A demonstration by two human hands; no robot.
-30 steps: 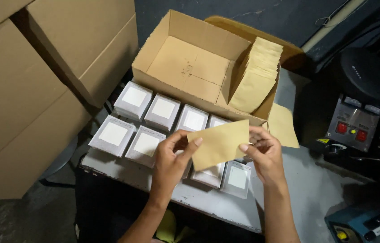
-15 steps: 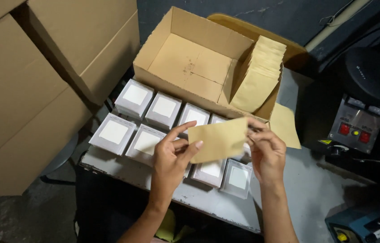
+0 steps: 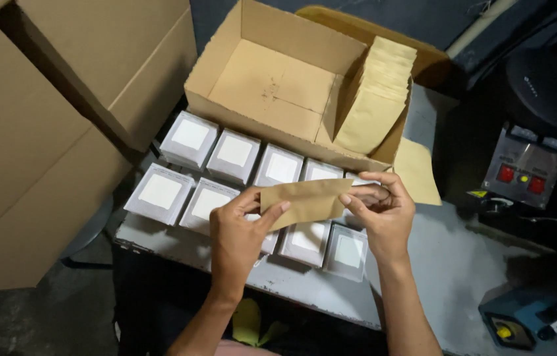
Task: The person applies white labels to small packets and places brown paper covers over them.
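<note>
Both hands hold one brown paper envelope (image 3: 305,201) flat above the table. My left hand (image 3: 239,234) pinches its left end between thumb and fingers. My right hand (image 3: 381,211) grips the right end, fingers curled at its opening. Under the envelope stand two rows of small grey boxes with white tops (image 3: 189,142), several of them. Behind these lies an open cardboard box (image 3: 272,86) holding a leaning stack of the same brown envelopes (image 3: 377,99) at its right side.
Large cardboard cartons (image 3: 48,125) fill the left. A grey table (image 3: 463,270) runs to the right, with a loose envelope (image 3: 417,168), a grey control unit with red buttons (image 3: 522,171) and a blue device (image 3: 522,323) near its lower right corner.
The envelope has sunk slightly and turned more level between my hands. My right fingers have shifted along its right end. The boxes have not moved.
</note>
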